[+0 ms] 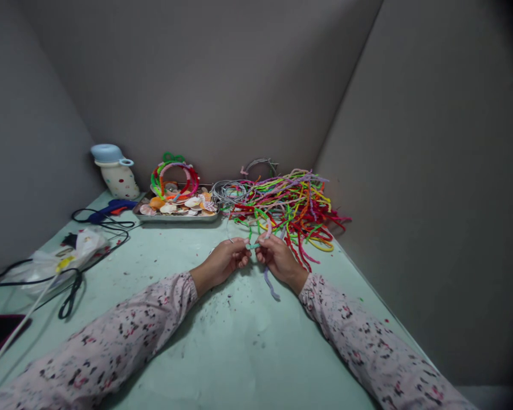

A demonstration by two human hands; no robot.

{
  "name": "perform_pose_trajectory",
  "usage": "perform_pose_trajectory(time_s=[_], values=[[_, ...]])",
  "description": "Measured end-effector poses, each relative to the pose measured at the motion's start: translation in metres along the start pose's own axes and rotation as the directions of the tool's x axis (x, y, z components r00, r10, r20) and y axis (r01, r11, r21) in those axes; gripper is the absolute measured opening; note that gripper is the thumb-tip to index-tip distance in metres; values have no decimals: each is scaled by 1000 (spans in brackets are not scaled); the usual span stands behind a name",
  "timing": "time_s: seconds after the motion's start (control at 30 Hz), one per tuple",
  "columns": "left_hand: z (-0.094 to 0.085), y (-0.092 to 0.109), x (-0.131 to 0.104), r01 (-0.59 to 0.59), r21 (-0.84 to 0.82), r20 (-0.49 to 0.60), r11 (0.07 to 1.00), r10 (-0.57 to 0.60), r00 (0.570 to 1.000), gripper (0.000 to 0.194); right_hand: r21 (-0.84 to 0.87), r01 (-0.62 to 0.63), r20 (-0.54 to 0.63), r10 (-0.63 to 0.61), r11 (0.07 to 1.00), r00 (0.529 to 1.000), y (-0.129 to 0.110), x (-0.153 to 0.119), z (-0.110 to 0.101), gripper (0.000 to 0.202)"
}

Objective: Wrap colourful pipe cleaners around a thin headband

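Observation:
My left hand (226, 262) and my right hand (282, 261) meet over the middle of the table, fingers pinched. Between the fingertips they grip a green pipe cleaner (252, 246). A thin grey wire (228, 226) curves up from my left fingers; whether the green piece is wound on it I cannot tell. Pink fuzzy pipe cleaner (269, 228) sticks up at my right fingers. Below my right hand a lavender pipe cleaner (271, 286) hangs or lies; its upper end is hidden.
Behind my hands is a heap of coloured pipe cleaners (299, 199), beside a coil of grey wire (231, 192). A metal tray (179, 219) holds seashells and pipe-cleaner-wrapped rings (191, 176). Leftward are a bottle (118, 179), black cable (123, 232) and plastic bag (79, 253). Grey walls enclose the table.

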State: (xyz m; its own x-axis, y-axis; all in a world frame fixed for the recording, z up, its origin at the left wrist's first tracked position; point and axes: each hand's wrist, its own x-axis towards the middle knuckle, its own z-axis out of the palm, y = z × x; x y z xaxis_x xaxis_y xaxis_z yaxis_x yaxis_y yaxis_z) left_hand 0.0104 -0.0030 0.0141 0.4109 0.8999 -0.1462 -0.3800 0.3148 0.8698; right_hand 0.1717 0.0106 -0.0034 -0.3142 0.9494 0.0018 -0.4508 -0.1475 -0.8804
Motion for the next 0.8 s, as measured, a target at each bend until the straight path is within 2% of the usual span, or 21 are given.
perform_pose_trajectory(time_s=[0.57,0.8], values=[[1,4,0,84,81,-26,993,-82,996,21,-6,0,-37,0,1000,999,1,0,-2,11],[-2,2,0,57,-33,-7,998,-57,998,15,61,3,-58,0,998,998,0,2,-2,14]])
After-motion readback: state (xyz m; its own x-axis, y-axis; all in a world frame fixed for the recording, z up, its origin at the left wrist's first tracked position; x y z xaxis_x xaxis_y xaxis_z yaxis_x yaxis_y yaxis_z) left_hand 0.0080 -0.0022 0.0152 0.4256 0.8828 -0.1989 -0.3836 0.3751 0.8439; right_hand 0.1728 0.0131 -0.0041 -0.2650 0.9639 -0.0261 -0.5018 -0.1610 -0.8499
